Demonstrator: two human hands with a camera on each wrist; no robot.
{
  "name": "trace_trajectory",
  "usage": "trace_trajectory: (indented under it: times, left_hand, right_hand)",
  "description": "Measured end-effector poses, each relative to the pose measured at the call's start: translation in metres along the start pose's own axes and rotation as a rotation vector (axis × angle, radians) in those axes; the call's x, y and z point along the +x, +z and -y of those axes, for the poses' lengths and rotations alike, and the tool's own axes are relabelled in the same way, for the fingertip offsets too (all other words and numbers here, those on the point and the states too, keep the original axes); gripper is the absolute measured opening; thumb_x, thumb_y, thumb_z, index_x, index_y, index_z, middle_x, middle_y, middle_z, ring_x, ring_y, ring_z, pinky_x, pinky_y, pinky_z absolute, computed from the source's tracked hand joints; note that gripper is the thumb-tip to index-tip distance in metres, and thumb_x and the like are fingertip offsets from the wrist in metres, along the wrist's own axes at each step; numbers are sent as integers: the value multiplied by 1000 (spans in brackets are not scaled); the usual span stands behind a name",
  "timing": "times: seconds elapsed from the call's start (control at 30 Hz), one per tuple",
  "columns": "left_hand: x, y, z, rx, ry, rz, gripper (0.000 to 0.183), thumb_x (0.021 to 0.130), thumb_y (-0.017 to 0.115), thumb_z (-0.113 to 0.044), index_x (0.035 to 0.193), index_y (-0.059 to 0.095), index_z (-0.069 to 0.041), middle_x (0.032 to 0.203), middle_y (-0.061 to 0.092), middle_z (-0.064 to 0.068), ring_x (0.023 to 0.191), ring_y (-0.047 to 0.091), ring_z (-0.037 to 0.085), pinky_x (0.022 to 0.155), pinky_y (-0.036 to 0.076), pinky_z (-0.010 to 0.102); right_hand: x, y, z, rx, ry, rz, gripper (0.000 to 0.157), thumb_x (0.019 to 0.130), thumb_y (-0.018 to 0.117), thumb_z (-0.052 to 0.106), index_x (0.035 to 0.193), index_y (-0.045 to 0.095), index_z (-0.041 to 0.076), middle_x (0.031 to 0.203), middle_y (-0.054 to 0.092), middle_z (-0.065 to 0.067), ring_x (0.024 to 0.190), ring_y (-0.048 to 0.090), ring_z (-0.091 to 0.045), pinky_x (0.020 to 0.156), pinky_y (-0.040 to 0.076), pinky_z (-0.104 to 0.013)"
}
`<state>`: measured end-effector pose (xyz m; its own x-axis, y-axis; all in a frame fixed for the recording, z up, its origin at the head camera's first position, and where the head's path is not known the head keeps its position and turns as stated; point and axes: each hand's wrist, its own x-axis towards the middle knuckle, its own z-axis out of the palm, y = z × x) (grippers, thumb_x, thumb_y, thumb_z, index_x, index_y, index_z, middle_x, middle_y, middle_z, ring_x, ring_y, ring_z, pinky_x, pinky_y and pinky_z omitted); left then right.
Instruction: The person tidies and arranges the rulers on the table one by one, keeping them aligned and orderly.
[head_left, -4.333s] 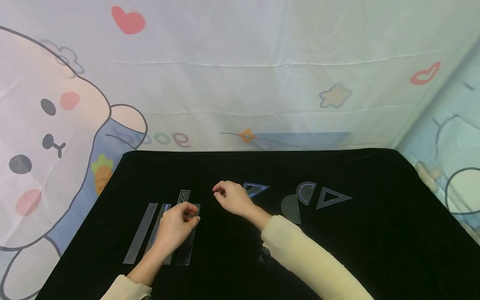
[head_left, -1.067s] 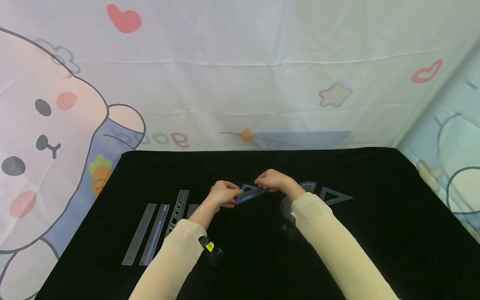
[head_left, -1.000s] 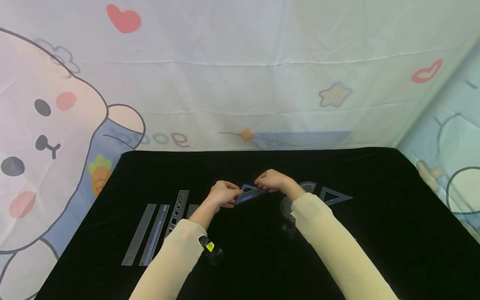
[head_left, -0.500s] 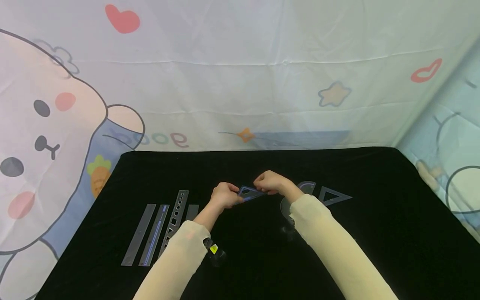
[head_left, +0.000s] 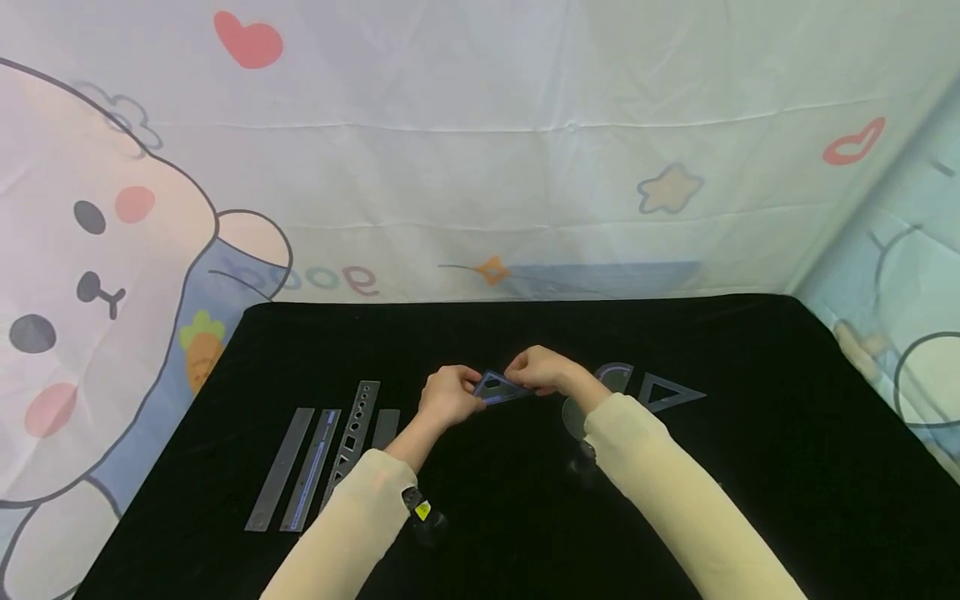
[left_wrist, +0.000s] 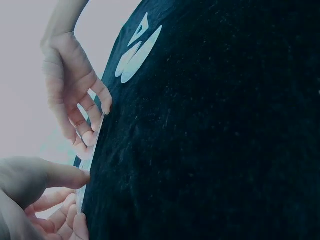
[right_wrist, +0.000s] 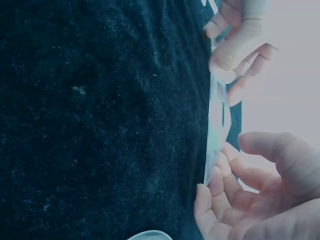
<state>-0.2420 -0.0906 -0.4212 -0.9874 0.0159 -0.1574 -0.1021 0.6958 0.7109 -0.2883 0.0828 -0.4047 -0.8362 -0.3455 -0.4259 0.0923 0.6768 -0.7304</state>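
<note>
While the left hand pinches the triangle and the right hand merely touches it, I'd move both ends evenly.

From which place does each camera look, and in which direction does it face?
Head: on the head, facing forward and down at the black table; left hand, right hand and sleeves show.
Left wrist: on the left wrist, facing the blue-marked triangle; left hand at lower left, right hand above.
Right wrist: on the right wrist, facing the triangle from its other end; right hand at lower right, left hand at top.
Both wrist views share the two hands and the triangle, seen nearly edge-on.
</note>
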Motion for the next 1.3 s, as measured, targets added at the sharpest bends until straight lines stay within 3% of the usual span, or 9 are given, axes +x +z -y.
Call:
trace_trajectory:
  times: [0.37,0.6,0.97,1.3]
  left_hand:
    - [-7,-16,5,-6,109,56,39,74,73,-10,111,62,-11,94,65,4,79,58,17,67,48,28]
    - [-10,-22,9,-13,136,90,40,73,72,-8,111,61,-11,89,65,4,72,58,15,62,48,26]
    - [-19,-31,16,-5,212,67,24,79,68,-10,103,65,-12,81,61,1,69,55,14,61,47,26]
    - [-24,-35,24,-16,211,113,22,78,67,-8,99,66,-13,74,62,-1,65,56,12,61,48,26]
  right_hand:
    - [-4,8,0,-51,-94,-25,13,86,59,15,97,59,8,86,56,-4,69,49,-15,56,44,-23]
    - [-8,12,-1,-63,-135,-30,11,86,59,16,95,58,10,84,56,-3,72,52,-16,57,47,-24]
    - [-21,24,-2,-55,-207,-61,9,82,62,14,89,57,10,79,58,-3,64,55,-15,53,52,-25]
    - [-30,35,-3,-44,-228,-55,8,81,63,14,86,58,12,72,58,-2,60,57,-16,52,53,-26]
